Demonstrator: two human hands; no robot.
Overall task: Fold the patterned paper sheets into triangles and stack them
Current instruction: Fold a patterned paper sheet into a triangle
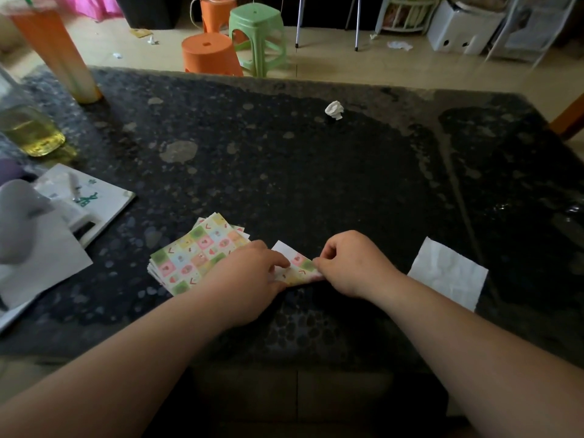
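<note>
A stack of square sheets with a pastel checker pattern (pixel 196 254) lies on the dark stone table (pixel 284 169), near its front edge, left of centre. Just right of the stack, one patterned sheet (pixel 298 267) is partly folded, its white underside showing at the top corner. My left hand (pixel 252 273) holds that sheet's left side, fingers curled onto it, and covers the stack's right corner. My right hand (pixel 350 263) pinches the sheet's right edge between thumb and fingertips.
A white paper napkin (pixel 448 273) lies at the right near the front edge. A crumpled paper ball (pixel 334 110) sits further back. At the left are white papers and a booklet (pixel 94 200), a glass bottle (pixel 28 128) and an orange cup (pixel 60 52). Stools (pixel 234 42) stand beyond the table.
</note>
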